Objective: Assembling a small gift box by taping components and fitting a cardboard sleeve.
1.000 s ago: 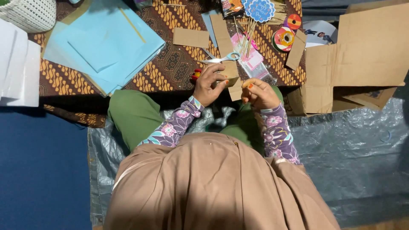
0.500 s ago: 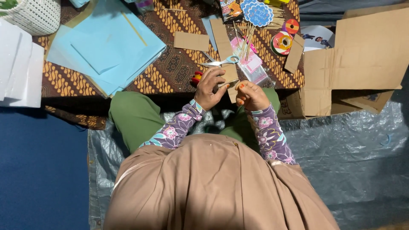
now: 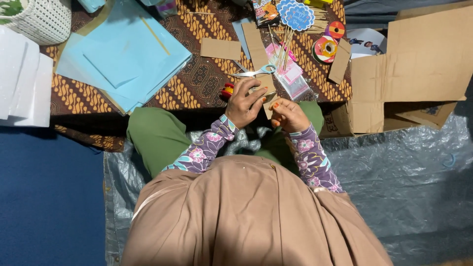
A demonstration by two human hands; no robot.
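My left hand (image 3: 245, 102) grips a small brown cardboard piece (image 3: 266, 84) just above my lap. My right hand (image 3: 288, 114) sits close beside it, fingertips pinching the piece's lower edge; the nails are orange. Light-handled scissors (image 3: 256, 72) lie on the patterned cloth (image 3: 202, 81) directly beyond my left hand, untouched. A small red and yellow object (image 3: 226, 90) lies by my left wrist. My knees in green trousers (image 3: 157, 135) frame the hands.
Light blue paper sheets (image 3: 123, 59) lie at left, white foam sheets (image 3: 22, 83) and a white woven basket (image 3: 42, 17) further left. Cardboard strips (image 3: 220, 48), wooden sticks with a blue topper (image 3: 294, 15), tape rolls (image 3: 325, 48), an opened cardboard box (image 3: 409, 64) at right.
Both hands have stayed together on the cardboard piece, with only slight finger shifts. The view has drifted a little.
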